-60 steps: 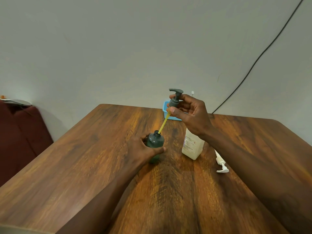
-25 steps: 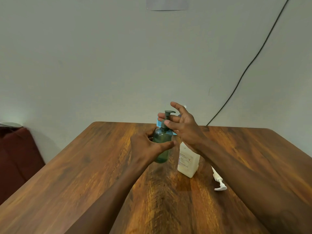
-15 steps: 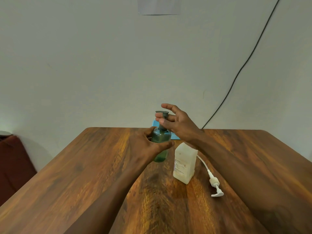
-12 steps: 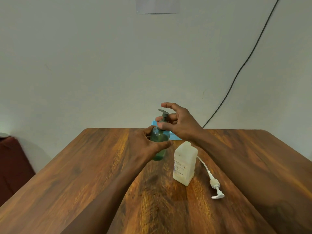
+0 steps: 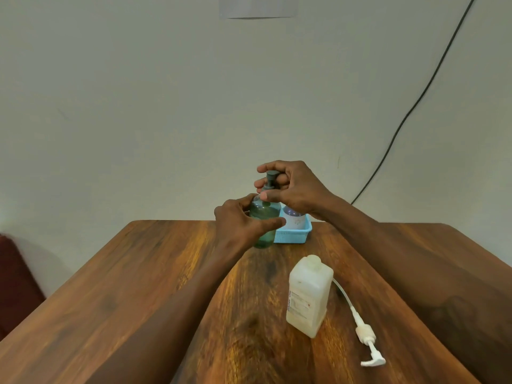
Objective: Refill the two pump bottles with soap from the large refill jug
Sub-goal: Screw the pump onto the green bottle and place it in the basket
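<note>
A green pump bottle stands upright near the far edge of the wooden table. My left hand is wrapped around its body. My right hand pinches the dark grey pump head on top of it. A white square bottle stands open-necked nearer to me, to the right. Its white pump with tube lies flat on the table beside it. The large refill jug is not in view.
A small light-blue basket sits at the table's far edge against the wall, with a pale bottle standing in it. A black cable runs down the wall at right. A dark red seat is at left.
The grey pump went from lifted out, tube showing, down into the green bottle's neck. My right hand has been turning it on the neck. The view has tilted, showing the basket.
</note>
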Demonstrator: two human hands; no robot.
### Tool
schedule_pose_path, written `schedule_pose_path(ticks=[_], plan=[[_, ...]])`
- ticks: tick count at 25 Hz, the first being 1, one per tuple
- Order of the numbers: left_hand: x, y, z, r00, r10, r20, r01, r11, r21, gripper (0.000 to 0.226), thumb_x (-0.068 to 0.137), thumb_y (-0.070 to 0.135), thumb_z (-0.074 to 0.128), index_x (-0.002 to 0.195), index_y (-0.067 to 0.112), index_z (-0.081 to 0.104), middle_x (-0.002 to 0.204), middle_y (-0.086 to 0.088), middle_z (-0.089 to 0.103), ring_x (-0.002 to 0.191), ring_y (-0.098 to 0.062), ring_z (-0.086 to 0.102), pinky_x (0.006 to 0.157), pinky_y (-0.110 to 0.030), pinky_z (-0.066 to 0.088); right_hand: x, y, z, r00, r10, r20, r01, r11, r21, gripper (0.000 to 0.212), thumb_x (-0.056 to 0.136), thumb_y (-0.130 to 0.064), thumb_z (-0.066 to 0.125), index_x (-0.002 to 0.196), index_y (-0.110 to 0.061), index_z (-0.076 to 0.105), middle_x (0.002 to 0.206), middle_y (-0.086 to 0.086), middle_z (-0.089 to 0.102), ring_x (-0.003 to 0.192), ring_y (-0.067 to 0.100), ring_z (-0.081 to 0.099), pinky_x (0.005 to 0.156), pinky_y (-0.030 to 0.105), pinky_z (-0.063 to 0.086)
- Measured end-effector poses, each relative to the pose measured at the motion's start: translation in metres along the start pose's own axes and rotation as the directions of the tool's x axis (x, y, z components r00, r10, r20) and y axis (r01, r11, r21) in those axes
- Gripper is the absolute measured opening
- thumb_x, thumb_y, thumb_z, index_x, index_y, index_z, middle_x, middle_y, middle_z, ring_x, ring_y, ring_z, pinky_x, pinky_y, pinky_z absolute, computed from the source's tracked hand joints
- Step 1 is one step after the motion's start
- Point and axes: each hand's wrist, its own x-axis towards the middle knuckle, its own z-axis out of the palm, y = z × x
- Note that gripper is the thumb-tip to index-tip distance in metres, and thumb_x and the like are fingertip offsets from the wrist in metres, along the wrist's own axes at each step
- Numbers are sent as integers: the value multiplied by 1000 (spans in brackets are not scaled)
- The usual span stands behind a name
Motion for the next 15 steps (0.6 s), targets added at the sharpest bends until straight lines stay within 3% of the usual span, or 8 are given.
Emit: schedule_pose_path(ticks=[3, 7, 10, 12, 15], plan=[[17, -4, 14, 997, -17, -73, 17, 1000, 0, 56, 59, 62, 88, 98, 23, 77, 91, 10, 77, 74, 0, 70, 73, -24, 61, 21, 5, 12, 984, -28, -173, 14, 997, -77, 55, 75, -9, 89, 126, -11, 68, 100, -1, 79, 87, 4, 75, 86, 25, 61], [46, -15, 33, 995, 2, -96, -2, 1000, -4, 57, 62, 57, 89, 104, 22, 75, 90, 9, 75, 77, -4, 70, 76, -21, 59, 51, 22, 12, 955, -5, -295, -24, 995, -95, 65, 68, -27, 95, 125, -11, 68, 105, 2, 78, 91, 8, 75, 89, 23, 60], [70, -26, 47, 998, -2, -70, 3, 1000, 23, 61, 59, 52, 93, 108, 21, 71, 94, 11, 72, 81, -7, 68, 75, -12, 52, 72, 42, 14, 909, -60, -411, -49, 967, -250, 48, 67, -45, 92, 99, -14, 75, 92, -2, 76, 83, 11, 73, 81, 25, 60], [81, -35, 58, 998, -22, -56, 23, 1000, 20, 64, 56, 51, 94, 108, 22, 69, 93, 13, 68, 81, -7, 67, 75, -12, 51, 85, 48, 15, 904, -119, -410, -112, 860, -497, 50, 73, -60, 82, 88, -14, 74, 88, -2, 75, 81, 15, 70, 74, 28, 55], [85, -56, 74, 998, -54, -32, 56, 996, 66, 70, 57, 52, 93, 114, 20, 68, 95, 15, 62, 82, -7, 63, 72, -5, 41, 96, 49, 11, 961, -75, -266, -177, 570, -802, 60, 83, -77, 60, 85, -17, 61, 78, -1, 62, 74, 18, 61, 65, 30, 47]])
